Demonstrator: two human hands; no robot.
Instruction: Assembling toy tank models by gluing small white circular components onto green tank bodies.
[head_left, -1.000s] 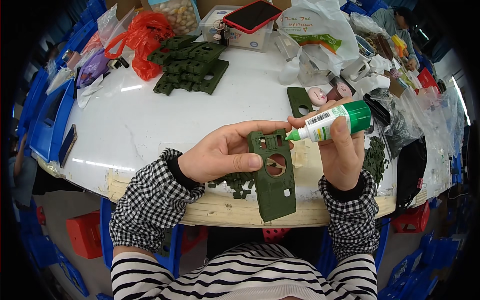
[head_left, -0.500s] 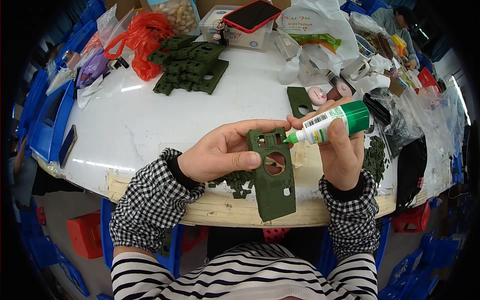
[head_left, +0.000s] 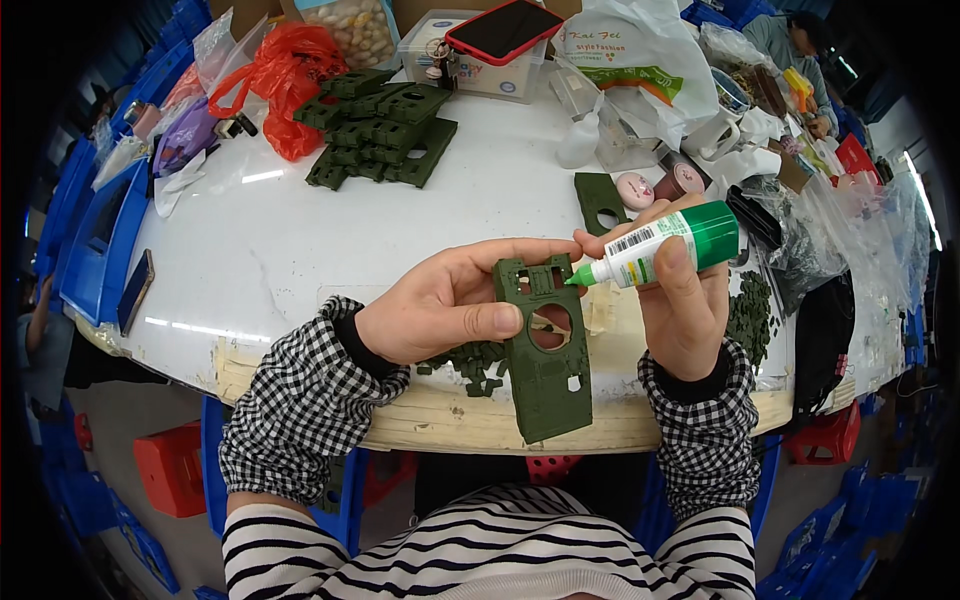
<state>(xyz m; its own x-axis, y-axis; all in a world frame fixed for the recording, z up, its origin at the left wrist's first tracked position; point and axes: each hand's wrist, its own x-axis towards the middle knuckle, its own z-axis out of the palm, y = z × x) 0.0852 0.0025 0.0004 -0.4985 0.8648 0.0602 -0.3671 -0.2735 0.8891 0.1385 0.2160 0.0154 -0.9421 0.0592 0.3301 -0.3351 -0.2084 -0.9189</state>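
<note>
One panel [head_left: 550, 395] is gripped by left hand [head_left: 430, 310], bottle [head_left: 645, 255] by right hand [head_left: 690, 315], nozzle [head_left: 588, 274] at panel; beside left hand, bits [head_left: 478, 366] lie unattached.

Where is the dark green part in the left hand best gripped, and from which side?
Likely its upper left edge, from the left, as the left hand holds it: the dark green part is flat and long, a round hole opens its face, and the bottle points at its upper right.
</note>
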